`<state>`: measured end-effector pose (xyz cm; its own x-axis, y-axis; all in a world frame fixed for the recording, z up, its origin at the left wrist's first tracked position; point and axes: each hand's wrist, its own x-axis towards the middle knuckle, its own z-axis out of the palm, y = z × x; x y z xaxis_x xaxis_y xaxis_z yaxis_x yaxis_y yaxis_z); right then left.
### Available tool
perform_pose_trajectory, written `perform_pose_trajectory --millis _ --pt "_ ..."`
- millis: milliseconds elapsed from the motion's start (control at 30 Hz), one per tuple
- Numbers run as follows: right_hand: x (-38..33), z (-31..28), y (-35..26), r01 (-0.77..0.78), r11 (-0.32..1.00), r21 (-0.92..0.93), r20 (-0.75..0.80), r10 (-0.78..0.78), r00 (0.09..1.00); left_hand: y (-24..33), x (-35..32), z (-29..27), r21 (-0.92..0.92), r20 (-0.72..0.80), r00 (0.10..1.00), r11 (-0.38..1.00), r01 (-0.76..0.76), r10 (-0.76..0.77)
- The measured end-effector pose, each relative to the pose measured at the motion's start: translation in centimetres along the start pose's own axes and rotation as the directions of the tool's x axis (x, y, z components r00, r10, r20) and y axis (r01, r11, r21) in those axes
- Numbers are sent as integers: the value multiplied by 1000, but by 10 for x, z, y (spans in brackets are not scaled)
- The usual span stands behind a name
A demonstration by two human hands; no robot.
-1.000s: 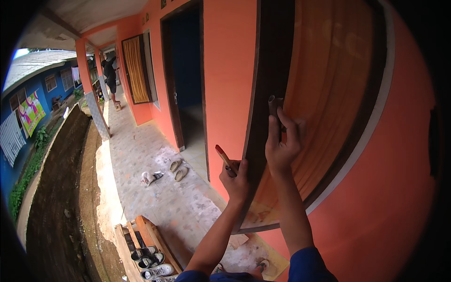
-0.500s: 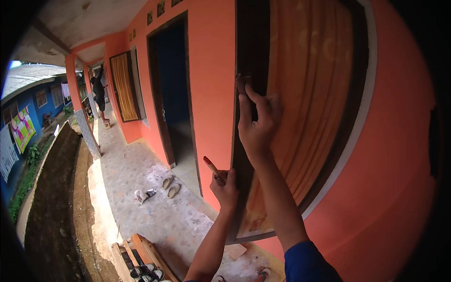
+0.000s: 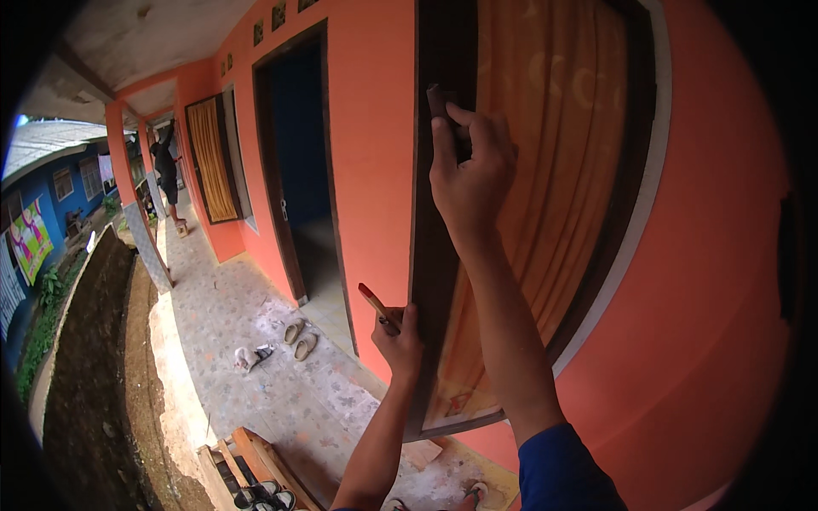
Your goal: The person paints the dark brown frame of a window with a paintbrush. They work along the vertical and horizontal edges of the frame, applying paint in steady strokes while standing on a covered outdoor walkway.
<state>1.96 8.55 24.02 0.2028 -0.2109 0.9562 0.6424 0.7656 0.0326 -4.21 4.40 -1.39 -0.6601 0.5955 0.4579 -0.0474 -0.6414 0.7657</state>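
Observation:
My right hand (image 3: pixel 477 162) is raised to the upper part of the open window's dark brown frame (image 3: pixel 436 247). Its fingers pinch a small folded brown piece (image 3: pixel 438 100), which looks like sandpaper, against the frame's wood. Lower down, my left hand (image 3: pixel 399 341) is closed around a slim wooden stick (image 3: pixel 375 301) with a red tip, pointing up and left. That hand's thumb rests at the frame's outer edge. Orange-brown curtain cloth (image 3: pixel 545 204) shows within the frame, behind my right arm.
Left of the window, a dark doorway (image 3: pixel 298 153) opens in the orange wall (image 3: pixel 371 162). Sandals (image 3: pixel 305 345) and a crumpled cloth (image 3: pixel 249 358) lie on the tiled porch (image 3: pixel 281 400). A wooden rack (image 3: pixel 256 451) with shoes stands below. Another person (image 3: pixel 166 162) works farther along.
My right hand has slid upward along the frame with the brown piece. My left hand keeps its place at the frame's edge. The view has shifted slightly.

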Motion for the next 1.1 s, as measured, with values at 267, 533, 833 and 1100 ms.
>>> perform_pose_trajectory --millis 267,533,833,1100 --pt "-87 -50 -24 12 1000 29 186 -17 982 5 -11 0 42 18 1000 999 -13 12" --pt "24 2 -19 53 997 60 15 -54 998 9 -9 -4 34 14 1000 999 -13 13" --pt "-63 -40 -25 52 998 31 181 -57 982 10 -12 8 -25 -64 995 997 -74 72" --pt "27 10 -22 -53 987 154 67 44 997 10 -10 0 -11 -73 996 998 -61 60"
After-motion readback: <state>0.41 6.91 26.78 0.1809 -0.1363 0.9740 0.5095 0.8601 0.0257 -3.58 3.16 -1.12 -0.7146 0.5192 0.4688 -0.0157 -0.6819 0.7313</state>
